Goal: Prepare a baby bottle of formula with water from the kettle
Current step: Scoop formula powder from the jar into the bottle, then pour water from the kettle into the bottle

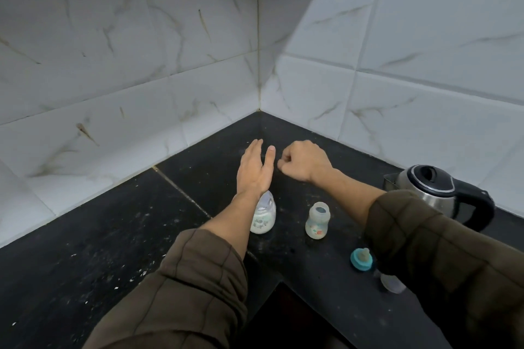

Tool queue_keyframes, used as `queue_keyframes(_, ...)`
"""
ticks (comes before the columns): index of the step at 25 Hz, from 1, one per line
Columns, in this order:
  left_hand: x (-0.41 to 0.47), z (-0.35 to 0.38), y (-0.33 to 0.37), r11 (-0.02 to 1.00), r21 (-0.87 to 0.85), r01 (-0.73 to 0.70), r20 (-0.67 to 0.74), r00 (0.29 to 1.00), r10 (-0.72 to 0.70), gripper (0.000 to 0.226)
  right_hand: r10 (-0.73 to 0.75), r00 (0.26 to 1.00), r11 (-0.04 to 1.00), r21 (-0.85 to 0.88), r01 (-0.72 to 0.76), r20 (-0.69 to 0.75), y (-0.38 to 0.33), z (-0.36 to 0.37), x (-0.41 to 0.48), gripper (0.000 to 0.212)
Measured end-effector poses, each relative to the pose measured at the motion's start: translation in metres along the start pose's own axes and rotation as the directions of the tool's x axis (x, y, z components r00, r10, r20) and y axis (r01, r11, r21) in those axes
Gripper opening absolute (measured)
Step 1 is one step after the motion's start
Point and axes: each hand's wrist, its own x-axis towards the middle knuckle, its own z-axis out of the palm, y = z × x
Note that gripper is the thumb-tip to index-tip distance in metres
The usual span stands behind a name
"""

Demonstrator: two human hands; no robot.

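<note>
An uncapped baby bottle [317,220] stands upright on the black counter [113,235]. Left of it is a small clear container [263,217] with white contents, partly hidden behind my left wrist. The bottle's teal ring with its nipple [360,258] lies on the counter to the right, and a clear cap [392,283] lies beside it under my right sleeve. A steel kettle [442,193] with a black lid and handle stands at the far right. My left hand [256,167] hovers past the container, fingers straight. My right hand [304,163] is curled into a fist and holds nothing I can see.
White marble-look tiled walls [141,79] meet in a corner just beyond my hands. The counter is L-shaped, with a dark opening [297,320] at its inner edge below the bottle. White specks are scattered over the counter on the left.
</note>
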Motion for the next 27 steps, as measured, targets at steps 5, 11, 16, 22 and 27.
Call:
queue_keyframes(5, -0.005, 0.043, 0.063, 0.993, -0.012, -0.121, 0.096, 0.988, 0.122, 0.057, 0.152, 0.974, 0.988, 0.026, -0.149, -0.168, 0.056, -0.036, -0.029, 0.022)
queue_keyframes(11, -0.026, 0.108, 0.121, 0.98, -0.093, -0.176, 0.308, 0.931, 0.196, 0.058, 0.32, 0.894, 0.945, 0.037, -0.325, -0.314, 0.133, -0.068, -0.07, 0.023)
queue_keyframes(16, -0.046, 0.144, 0.151, 0.985, -0.042, -0.168, 0.397, 0.902, 0.171, 0.056, 0.38, 0.819, 0.91, 0.016, -0.414, -0.43, 0.178, -0.088, -0.104, 0.026)
queue_keyframes(22, -0.059, 0.169, 0.162, 1.0, -0.002, -0.013, 0.452, 0.892, 0.013, 0.061, 0.574, 0.722, 0.78, -0.011, -0.626, -0.386, 0.216, -0.095, -0.132, 0.042)
queue_keyframes(27, -0.078, 0.173, 0.169, 0.998, 0.018, 0.067, 0.531, 0.845, -0.066, 0.074, 0.768, 0.62, 0.638, 0.104, -0.763, -0.162, 0.235, -0.083, -0.145, 0.068)
